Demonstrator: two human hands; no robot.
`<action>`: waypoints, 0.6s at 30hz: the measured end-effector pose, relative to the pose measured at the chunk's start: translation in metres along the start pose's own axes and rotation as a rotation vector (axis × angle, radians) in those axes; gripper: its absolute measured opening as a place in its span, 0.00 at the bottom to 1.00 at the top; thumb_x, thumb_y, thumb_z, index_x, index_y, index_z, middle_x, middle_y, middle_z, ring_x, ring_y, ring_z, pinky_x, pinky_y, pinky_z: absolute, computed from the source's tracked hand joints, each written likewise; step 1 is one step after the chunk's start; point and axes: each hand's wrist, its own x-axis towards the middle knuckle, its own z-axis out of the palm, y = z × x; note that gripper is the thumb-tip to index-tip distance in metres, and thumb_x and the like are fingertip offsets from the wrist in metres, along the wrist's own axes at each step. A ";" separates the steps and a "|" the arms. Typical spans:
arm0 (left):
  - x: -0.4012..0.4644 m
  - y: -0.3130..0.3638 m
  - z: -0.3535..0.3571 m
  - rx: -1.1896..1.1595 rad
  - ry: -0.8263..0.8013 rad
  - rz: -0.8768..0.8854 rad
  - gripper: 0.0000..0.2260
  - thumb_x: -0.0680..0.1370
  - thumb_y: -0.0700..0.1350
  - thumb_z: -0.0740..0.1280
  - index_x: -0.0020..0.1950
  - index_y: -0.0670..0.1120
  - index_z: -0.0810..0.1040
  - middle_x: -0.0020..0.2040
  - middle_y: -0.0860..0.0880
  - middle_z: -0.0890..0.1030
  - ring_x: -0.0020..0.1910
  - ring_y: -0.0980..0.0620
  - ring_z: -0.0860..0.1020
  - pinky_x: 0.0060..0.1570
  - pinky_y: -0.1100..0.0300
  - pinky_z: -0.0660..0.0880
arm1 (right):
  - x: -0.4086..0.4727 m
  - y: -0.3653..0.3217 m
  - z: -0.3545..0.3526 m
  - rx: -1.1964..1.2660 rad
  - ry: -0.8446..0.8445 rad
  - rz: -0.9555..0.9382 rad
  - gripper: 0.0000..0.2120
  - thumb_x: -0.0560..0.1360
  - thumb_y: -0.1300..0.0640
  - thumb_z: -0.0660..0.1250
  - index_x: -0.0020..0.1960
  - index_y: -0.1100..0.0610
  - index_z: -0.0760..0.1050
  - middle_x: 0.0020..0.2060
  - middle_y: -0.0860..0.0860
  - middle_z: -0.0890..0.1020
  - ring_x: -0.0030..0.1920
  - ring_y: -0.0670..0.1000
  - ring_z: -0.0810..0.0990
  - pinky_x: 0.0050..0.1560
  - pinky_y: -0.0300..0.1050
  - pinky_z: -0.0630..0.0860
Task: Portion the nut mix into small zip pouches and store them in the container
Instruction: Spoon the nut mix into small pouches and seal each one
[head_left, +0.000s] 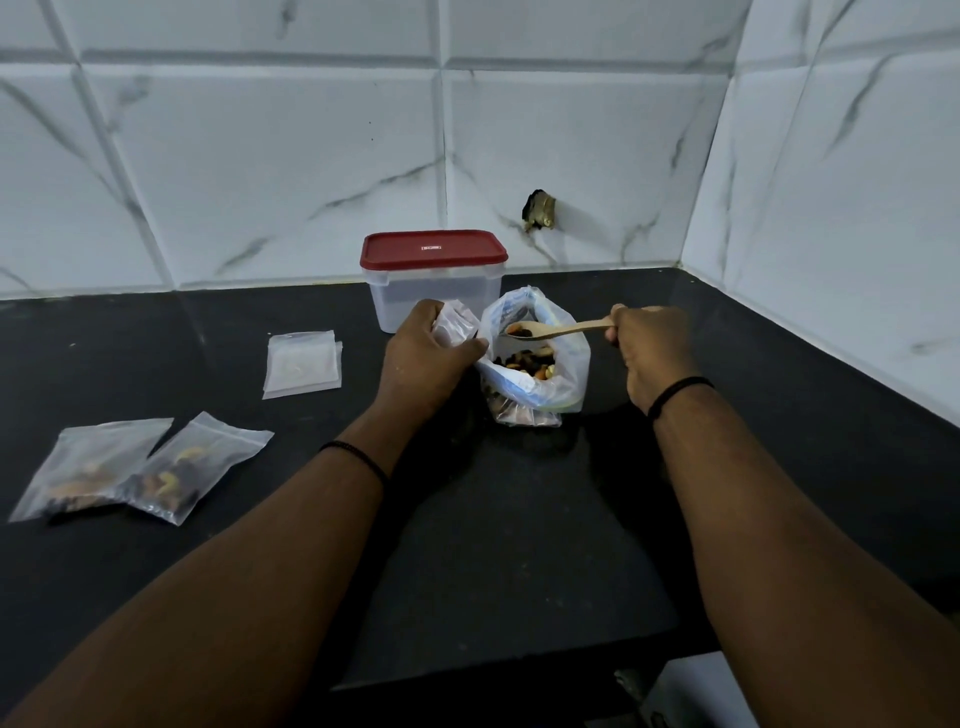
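Here the left hand (426, 343) pinches a small zip pouch (457, 325) open just beside the nut-mix bag (535, 358), likely so the loaded wooden spoon (550, 330), gripped by the right hand (649, 348), travels little. Two filled pouches (140, 467) lie well left of the bag; the red-lidded container (434, 280), closed, stands behind it.

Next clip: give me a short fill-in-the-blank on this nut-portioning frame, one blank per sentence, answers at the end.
1. The right hand holds a wooden ____ loaded with nut mix over the open bag.
2. The left hand grips an open small ____.
3. The container behind the bag has a ____ lid on it.
4. ____ filled pouches lie on the counter at the left.

Answers: spoon; pouch; red; Two
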 end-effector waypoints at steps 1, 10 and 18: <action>0.001 -0.001 0.000 0.002 0.001 0.000 0.20 0.75 0.49 0.74 0.64 0.50 0.73 0.54 0.51 0.79 0.46 0.59 0.76 0.40 0.63 0.71 | -0.001 -0.002 0.000 0.005 0.008 -0.027 0.17 0.79 0.58 0.65 0.31 0.57 0.73 0.25 0.50 0.74 0.22 0.44 0.67 0.18 0.32 0.62; 0.003 -0.002 0.000 0.013 0.004 0.009 0.18 0.74 0.50 0.74 0.60 0.49 0.73 0.47 0.55 0.76 0.44 0.60 0.75 0.37 0.66 0.68 | -0.030 -0.009 0.015 0.001 -0.114 -0.389 0.14 0.82 0.53 0.62 0.41 0.57 0.79 0.29 0.47 0.80 0.27 0.42 0.73 0.35 0.40 0.72; 0.003 -0.002 -0.001 -0.029 0.023 0.012 0.19 0.74 0.49 0.75 0.62 0.50 0.74 0.52 0.54 0.78 0.44 0.61 0.75 0.38 0.67 0.69 | -0.041 -0.014 0.011 -0.015 -0.326 -0.780 0.07 0.79 0.57 0.68 0.45 0.58 0.80 0.34 0.50 0.84 0.36 0.53 0.83 0.41 0.48 0.80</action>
